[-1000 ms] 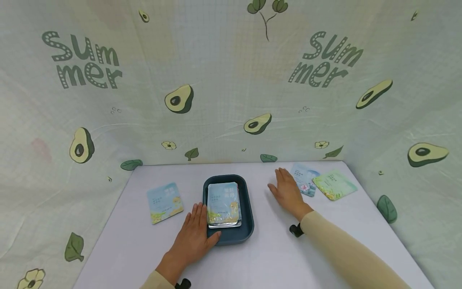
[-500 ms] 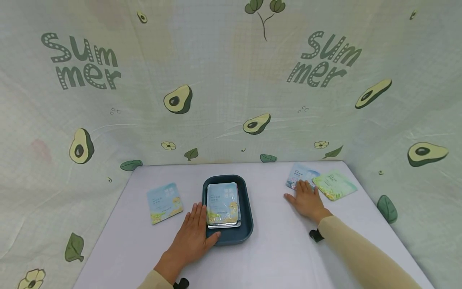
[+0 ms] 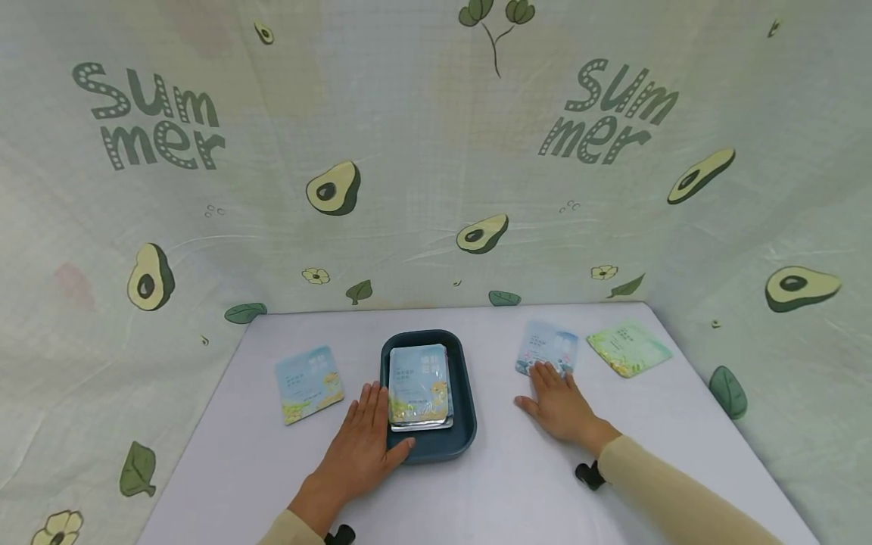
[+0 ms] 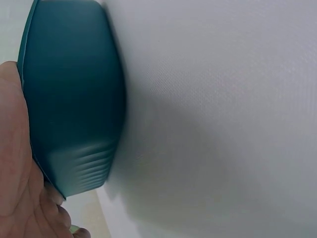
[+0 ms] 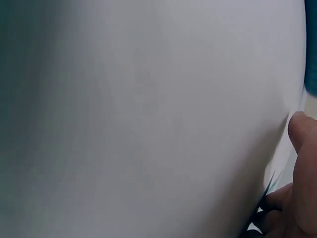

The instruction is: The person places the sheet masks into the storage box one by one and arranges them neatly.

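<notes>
My left hand rests, fingers straight, on the left rim of a dark teal tray. In the left wrist view the palm and fingers lie along the rim of the tray. Flat light-blue sachets lie stacked inside the tray. My right hand lies with outstretched fingertips on the near edge of a blue sachet to the tray's right. Its thumb is spread away to the left. In the right wrist view only part of the right hand shows, with the sachet mostly hidden.
A green sachet lies at the back right of the white table. Another blue sachet lies left of the tray. Behind the table hangs a cloth printed with avocados.
My right hand moved right onto the blue sachet, then back left, sliding the sachet left and away from the green one. The left hand and tray stay in place.
</notes>
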The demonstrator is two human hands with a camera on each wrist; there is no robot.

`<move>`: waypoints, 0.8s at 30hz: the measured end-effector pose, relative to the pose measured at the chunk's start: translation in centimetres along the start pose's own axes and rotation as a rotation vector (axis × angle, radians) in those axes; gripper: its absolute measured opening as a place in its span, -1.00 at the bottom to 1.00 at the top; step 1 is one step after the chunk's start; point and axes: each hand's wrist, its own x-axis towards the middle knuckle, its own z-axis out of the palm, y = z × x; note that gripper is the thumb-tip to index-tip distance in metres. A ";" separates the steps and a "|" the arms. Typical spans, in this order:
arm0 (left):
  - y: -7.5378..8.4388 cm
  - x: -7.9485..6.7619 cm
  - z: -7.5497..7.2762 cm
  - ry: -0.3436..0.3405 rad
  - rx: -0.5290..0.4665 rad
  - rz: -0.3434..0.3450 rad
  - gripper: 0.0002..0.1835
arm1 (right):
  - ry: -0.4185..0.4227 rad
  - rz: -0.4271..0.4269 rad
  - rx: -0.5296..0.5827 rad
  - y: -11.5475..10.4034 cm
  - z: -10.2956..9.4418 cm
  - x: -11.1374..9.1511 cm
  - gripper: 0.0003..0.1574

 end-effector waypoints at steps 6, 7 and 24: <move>0.1 0.0 -0.2 -0.002 -0.015 0.002 0.09 | -0.009 -0.061 0.034 -2.6 0.5 -2.3 0.00; 0.1 0.0 -0.3 -0.003 -0.021 0.003 0.09 | -0.018 -0.070 0.033 -2.9 0.5 -2.6 0.00; -0.2 0.2 -0.4 -0.026 -0.015 0.017 0.09 | 0.160 -0.020 -0.131 1.9 -3.4 2.4 0.26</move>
